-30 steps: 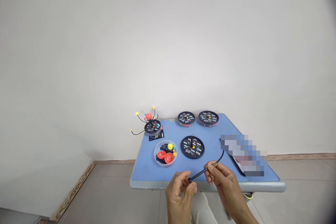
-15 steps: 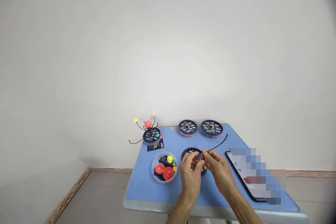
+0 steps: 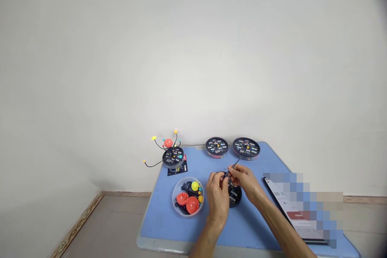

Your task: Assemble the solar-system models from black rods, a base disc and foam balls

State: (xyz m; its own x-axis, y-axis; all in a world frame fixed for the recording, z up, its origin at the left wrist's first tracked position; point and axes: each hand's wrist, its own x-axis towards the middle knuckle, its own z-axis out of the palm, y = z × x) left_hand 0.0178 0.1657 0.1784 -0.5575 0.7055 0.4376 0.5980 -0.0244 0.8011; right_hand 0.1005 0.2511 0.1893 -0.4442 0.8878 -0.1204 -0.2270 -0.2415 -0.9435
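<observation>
Over the front middle of the table, my left hand [image 3: 218, 197] pinches one end of a thin black rod [image 3: 232, 168]. My right hand [image 3: 245, 180] is closed on the same rod a little further along, and its far end points up and to the right. Fingertips hide the pinched end. Beneath both hands lies a round black base [image 3: 236, 198] with printed labels, partly covered by them. Left of my left hand sits a clear round tub [image 3: 174, 199] holding red half-shells [image 3: 192, 205], a yellow half-shell [image 3: 195, 186], small coloured balls and black parts.
A planet model [image 3: 173, 157] with curved arms stands at the back left on a black card [image 3: 181, 168]. Two round lidded tubs, one left [image 3: 217, 146] and one right [image 3: 246, 147], sit by the wall. A partly blurred phone [image 3: 281, 205] lies right on the blue table [image 3: 169, 229].
The rod has swung from a low rightward slant to a steeper one, and less of it shows. My right hand has shifted slightly; the view has moved a little.
</observation>
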